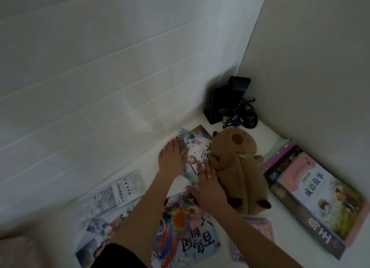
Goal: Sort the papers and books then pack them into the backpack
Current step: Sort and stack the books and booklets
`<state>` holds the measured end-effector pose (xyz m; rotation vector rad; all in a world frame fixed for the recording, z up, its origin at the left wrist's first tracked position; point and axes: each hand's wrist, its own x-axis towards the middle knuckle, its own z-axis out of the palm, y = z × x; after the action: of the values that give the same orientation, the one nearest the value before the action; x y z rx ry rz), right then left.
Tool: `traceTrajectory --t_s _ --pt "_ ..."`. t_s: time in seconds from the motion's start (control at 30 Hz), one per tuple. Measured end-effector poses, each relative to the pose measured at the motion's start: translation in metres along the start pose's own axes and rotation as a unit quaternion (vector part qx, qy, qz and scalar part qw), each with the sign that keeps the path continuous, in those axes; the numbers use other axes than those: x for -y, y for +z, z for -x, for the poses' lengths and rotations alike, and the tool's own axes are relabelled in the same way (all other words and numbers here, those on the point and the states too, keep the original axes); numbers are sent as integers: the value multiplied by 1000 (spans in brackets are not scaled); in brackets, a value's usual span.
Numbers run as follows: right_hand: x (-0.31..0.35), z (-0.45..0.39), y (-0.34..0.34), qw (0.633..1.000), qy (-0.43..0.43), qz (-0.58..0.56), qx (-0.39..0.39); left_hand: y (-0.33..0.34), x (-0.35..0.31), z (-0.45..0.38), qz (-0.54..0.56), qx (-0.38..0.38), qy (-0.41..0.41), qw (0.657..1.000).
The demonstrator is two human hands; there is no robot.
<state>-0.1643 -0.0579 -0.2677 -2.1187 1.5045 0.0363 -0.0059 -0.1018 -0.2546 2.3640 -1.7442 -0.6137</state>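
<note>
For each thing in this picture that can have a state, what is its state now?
Plush backpack: lying flat, zipper closed.
Left hand: open, flat on a picture book.
Right hand: open, resting beside the backpack.
Dragon book: closed, lying flat.
Book stack: closed, piled at the right.
Worksheets: loose, spread out.

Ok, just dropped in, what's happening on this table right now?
A person is sorting booklets on a white table. The left hand lies flat on a picture book near the wall, and the right hand rests across its lower edge, beside a brown plush backpack lying zipped. More papers, a colourful booklet and a stack of books lie around, unpacked.
</note>
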Motion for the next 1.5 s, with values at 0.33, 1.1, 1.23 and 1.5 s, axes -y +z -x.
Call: traceTrajectory --t_s 0.33,1.1,1.23,1.5 --pt "14 8 -5 1000 -3 -5 12 -18 19 21 443 -4 -241 864" --pt "54 61 -38 896 50 -429 -100 -96 71 151 728 -30 -153 668" --pt "34 67 -52 966 9 -243 -86 -99 92 168 766 -62 -137 625" --pt "41 82 -54 868 18 -496 26 -100 92 186 765 -82 -133 625"
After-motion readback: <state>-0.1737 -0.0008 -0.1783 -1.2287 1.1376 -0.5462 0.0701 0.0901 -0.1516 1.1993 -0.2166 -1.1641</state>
